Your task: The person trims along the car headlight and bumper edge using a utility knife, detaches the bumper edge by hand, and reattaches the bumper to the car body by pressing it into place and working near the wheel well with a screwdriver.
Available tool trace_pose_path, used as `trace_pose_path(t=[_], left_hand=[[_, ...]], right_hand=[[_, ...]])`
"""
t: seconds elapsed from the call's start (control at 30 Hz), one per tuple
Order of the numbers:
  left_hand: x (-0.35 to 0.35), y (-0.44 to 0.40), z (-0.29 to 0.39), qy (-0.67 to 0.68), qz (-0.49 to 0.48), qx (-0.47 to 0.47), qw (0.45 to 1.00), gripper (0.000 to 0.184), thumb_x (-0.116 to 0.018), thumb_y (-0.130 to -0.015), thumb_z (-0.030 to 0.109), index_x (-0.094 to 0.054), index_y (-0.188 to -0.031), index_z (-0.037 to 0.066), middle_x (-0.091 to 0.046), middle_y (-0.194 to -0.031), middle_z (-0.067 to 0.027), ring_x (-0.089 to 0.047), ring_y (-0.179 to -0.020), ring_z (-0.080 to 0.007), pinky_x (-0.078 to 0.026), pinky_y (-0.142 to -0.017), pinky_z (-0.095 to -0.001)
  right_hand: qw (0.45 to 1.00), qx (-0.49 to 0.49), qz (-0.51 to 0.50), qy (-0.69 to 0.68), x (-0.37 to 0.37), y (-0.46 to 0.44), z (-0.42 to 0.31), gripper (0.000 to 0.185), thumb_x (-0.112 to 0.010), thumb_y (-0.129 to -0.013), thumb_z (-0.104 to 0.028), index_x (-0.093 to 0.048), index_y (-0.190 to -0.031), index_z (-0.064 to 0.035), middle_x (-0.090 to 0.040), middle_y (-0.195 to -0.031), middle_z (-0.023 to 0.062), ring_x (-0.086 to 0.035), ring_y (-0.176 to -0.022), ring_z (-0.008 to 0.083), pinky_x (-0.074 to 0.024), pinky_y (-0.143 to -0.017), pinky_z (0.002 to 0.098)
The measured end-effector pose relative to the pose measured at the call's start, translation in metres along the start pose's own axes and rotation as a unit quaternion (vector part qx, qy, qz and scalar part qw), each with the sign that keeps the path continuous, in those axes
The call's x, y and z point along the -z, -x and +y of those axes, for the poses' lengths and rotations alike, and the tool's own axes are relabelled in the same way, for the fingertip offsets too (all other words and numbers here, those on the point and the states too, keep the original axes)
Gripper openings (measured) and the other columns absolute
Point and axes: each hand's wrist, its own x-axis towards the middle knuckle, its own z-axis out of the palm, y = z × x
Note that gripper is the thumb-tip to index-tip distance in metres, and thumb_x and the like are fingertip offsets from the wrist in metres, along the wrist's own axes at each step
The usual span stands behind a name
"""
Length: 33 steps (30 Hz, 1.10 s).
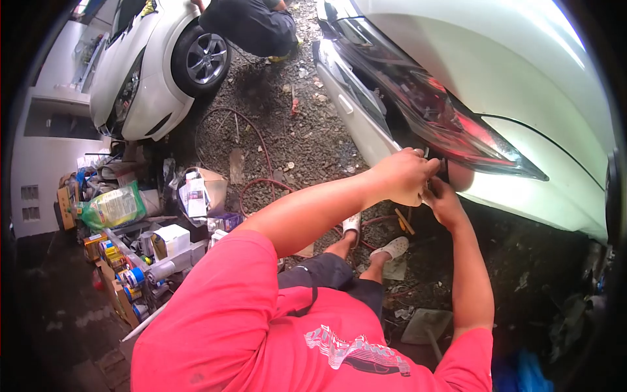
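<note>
On the left of the view, a long tray [196,253] held a white box [171,240] among other goods, and a cardboard box [117,294] beside it carried small cans [133,277] and yellow packets. Behind these lay a green plastic bag [114,208], its contents too unclear to name. An open carton [214,189] nearby had printed papers [193,196] in it.

The white bumper panel [366,127] stood partly away from the white car [522,59], below and beside the red-and-dark lamp [444,117]. Its near end lay just beyond the left hand [410,175], close to the lamp's lower edge. The left hand was clenched, its fingers bent. The right hand [446,204] was just beside it, fingers drawn in toward a small pale piece [428,197]; whether either hand gripped anything could not be told.

Farther off, another person [251,26] crouched by a second car's wheel [206,59].
</note>
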Motion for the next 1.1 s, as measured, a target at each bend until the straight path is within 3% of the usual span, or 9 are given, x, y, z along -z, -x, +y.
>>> trace_pose_path(t=[0.03,0.1,0.23,0.53,0.6,0.73,0.93,1.0,1.1], left_hand=[[-0.001,-0.001,0.000,0.002,0.002,-0.006,1.000,0.048,-0.085,-0.069,0.023,-0.060,-0.106,0.004,-0.069,-0.090,-0.0157,-0.067,-0.098,-0.0406,-0.052,-0.087,-0.0505],[-0.001,-0.001,0.001,0.005,-0.001,-0.004,1.000,0.049,-0.086,-0.070,0.023,-0.060,-0.107,0.004,-0.069,-0.089,-0.0156,-0.067,-0.099,-0.0404,-0.052,-0.087,-0.0506],[0.001,-0.001,0.003,-0.013,-0.018,0.011,1.000,0.051,-0.086,-0.071,0.025,-0.060,-0.109,0.004,-0.069,-0.089,-0.0154,-0.067,-0.100,-0.0398,-0.052,-0.086,-0.0506],[0.004,-0.002,0.004,-0.019,-0.037,0.010,0.999,0.055,-0.087,-0.070,0.026,-0.060,-0.112,0.005,-0.070,-0.093,-0.0171,-0.067,-0.104,-0.0407,-0.052,-0.092,-0.0502],[0.005,-0.003,0.006,-0.021,-0.042,0.019,0.999,0.055,-0.087,-0.070,0.026,-0.060,-0.113,0.005,-0.070,-0.094,-0.0170,-0.067,-0.105,-0.0406,-0.052,-0.093,-0.0499],[0.006,-0.001,0.007,-0.021,-0.038,0.022,0.999,0.055,-0.087,-0.069,0.025,-0.060,-0.113,0.005,-0.071,-0.097,-0.0172,-0.068,-0.106,-0.0403,-0.052,-0.095,-0.0496],[0.006,-0.003,0.009,-0.031,-0.051,0.035,0.998,0.055,-0.087,-0.069,0.026,-0.060,-0.113,0.005,-0.071,-0.096,-0.0160,-0.067,-0.108,-0.0386,-0.053,-0.094,-0.0486],[0.005,-0.003,0.008,-0.028,-0.045,0.029,0.998,0.055,-0.087,-0.069,0.026,-0.061,-0.113,0.005,-0.071,-0.095,-0.0155,-0.067,-0.109,-0.0381,-0.053,-0.094,-0.0485],[0.002,-0.003,0.007,-0.031,-0.047,0.027,0.998,0.055,-0.087,-0.070,0.026,-0.061,-0.113,0.006,-0.071,-0.095,-0.0147,-0.067,-0.109,-0.0375,-0.053,-0.094,-0.0486]], right_hand=[[1.000,-0.004,-0.001,0.002,0.003,0.003,-0.004,0.036,-0.070,-0.108,-0.032,-0.073,-0.117,0.0029,-0.076,-0.110,0.0100,-0.068,-0.106,0.0171,-0.0520,-0.094,0.0381],[0.990,-0.058,-0.040,-0.119,0.008,0.009,-0.015,0.034,-0.073,-0.106,-0.024,-0.069,-0.128,0.0010,-0.074,-0.116,0.0032,-0.065,-0.108,0.0147,-0.0504,-0.100,0.0343],[0.991,-0.078,-0.070,-0.083,0.015,0.004,-0.011,0.036,-0.073,-0.106,-0.025,-0.069,-0.131,0.0009,-0.073,-0.122,0.0037,-0.063,-0.113,0.0136,-0.0495,-0.101,0.0333],[0.985,-0.120,-0.072,-0.102,0.014,0.006,-0.020,0.042,-0.075,-0.105,-0.035,-0.071,-0.127,0.0010,-0.073,-0.120,0.0031,-0.061,-0.116,0.0136,-0.0454,-0.107,0.0346],[0.981,-0.102,-0.115,-0.114,0.016,0.003,-0.019,0.055,-0.074,-0.104,-0.043,-0.069,-0.135,0.0026,-0.073,-0.129,0.0080,-0.063,-0.118,0.0154,-0.0458,-0.108,0.0354],[0.983,-0.094,-0.116,-0.110,0.015,0.001,-0.013,0.054,-0.074,-0.104,-0.043,-0.070,-0.134,0.0022,-0.074,-0.126,0.0071,-0.063,-0.118,0.0153,-0.0456,-0.107,0.0349],[0.980,-0.117,-0.111,-0.120,0.011,0.002,-0.025,0.047,-0.075,-0.105,-0.036,-0.069,-0.134,0.0009,-0.073,-0.125,0.0061,-0.062,-0.119,0.0152,-0.0453,-0.108,0.0353],[0.977,-0.020,-0.069,-0.203,0.006,0.005,-0.028,0.046,-0.076,-0.104,-0.029,-0.066,-0.137,0.0013,-0.070,-0.128,0.0063,-0.060,-0.122,0.0152,-0.0454,-0.109,0.0363],[0.980,-0.037,-0.074,-0.180,0.007,0.004,-0.024,0.045,-0.076,-0.104,-0.023,-0.063,-0.139,0.0014,-0.068,-0.131,0.0060,-0.059,-0.123,0.0156,-0.0457,-0.109,0.0370]])
